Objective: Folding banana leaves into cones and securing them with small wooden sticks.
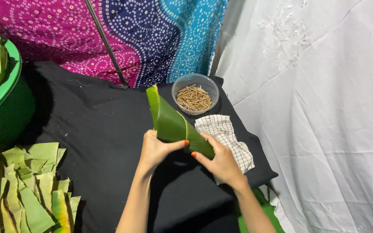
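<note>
**Two hands roll a banana leaf over a black cloth**

A black cloth (100, 129) covers the work surface and hangs off at its right edge. Behind its far edge hangs a dotted fabric (152, 34) in magenta, dark blue and turquoise, with a thin dark rod (106, 43) leaning across it. To the right, a white sheet (316, 108) drapes down past the cloth's right edge.

Near the far right corner of the black cloth stands a small clear plastic bowl (195, 92) filled with short wooden picks (194, 98). Just in front of it lies a white checked rag (227, 138), partly under the right hand. At the left edge, a green tub (1, 90) holds folded leaf pieces. A heap of cut banana leaf strips (22, 190) lies at the near left corner, some yellowing at the tips.

The left hand (154, 151) and right hand (221, 162) both close their fingers around the lower end of a rolled banana leaf (171, 123), thumbs pressed on top. The leaf, curled into a cone shape, is held above the middle of the cloth, its far end tilted up toward the bowl.
</note>
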